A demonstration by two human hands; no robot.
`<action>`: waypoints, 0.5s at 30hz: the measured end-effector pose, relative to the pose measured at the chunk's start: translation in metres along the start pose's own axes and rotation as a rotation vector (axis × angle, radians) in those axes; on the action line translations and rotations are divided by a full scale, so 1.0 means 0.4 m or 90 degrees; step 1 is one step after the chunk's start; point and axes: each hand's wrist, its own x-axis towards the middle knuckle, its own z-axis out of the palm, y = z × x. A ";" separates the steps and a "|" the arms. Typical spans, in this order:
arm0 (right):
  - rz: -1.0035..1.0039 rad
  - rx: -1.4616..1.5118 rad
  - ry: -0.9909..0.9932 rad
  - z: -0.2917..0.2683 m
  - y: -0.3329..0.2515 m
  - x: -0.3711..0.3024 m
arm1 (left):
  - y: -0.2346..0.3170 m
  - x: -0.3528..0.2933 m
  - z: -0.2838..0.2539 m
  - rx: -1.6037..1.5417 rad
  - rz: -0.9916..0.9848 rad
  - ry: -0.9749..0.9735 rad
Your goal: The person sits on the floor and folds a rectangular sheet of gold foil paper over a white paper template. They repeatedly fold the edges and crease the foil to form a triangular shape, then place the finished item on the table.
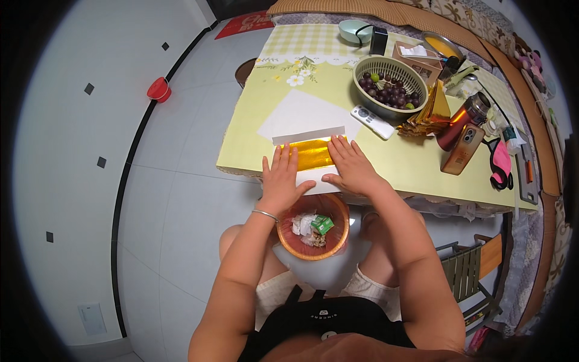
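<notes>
A sheet of shiny gold foil paper [310, 155] with white borders lies near the table's front edge, its far white edge folded up in a strip. My left hand [283, 175] presses flat on its left end, fingers stretched forward and thumb out to the side. On the right end rests my right hand [353, 166], also flat with the fingers extended. Neither hand grips anything. Beneath the gold piece, a larger white sheet [295, 114] is spread on the tablecloth.
An orange-rimmed waste bin [344, 238] stands between my legs, below the table edge. Right of the paper are a remote control [373, 122], a basket of grapes [389, 96], folded gold paper [431, 114], a red flask [458, 123] and a phone [463, 151].
</notes>
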 end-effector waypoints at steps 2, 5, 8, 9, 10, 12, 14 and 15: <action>-0.002 0.003 0.016 0.008 0.005 -0.002 | -0.011 -0.002 -0.006 0.023 -0.005 -0.002; 0.003 0.007 0.016 0.008 0.001 -0.004 | -0.028 0.010 -0.015 0.064 -0.005 0.006; 0.014 -0.005 0.032 0.014 -0.011 -0.004 | -0.033 0.022 -0.032 0.094 0.057 0.047; 0.015 -0.002 0.037 0.015 -0.012 -0.004 | -0.030 0.026 -0.035 0.091 0.100 0.061; 0.016 0.002 0.042 0.016 -0.013 -0.004 | -0.027 0.029 -0.035 0.089 0.143 0.074; 0.018 0.001 0.045 0.014 -0.015 -0.003 | -0.017 0.031 -0.020 -0.029 0.170 0.102; 0.018 -0.007 0.040 0.005 -0.020 0.000 | -0.014 0.028 -0.014 -0.082 0.188 0.128; 0.018 -0.010 0.041 0.003 -0.020 -0.001 | -0.006 0.031 -0.029 -0.078 0.194 0.141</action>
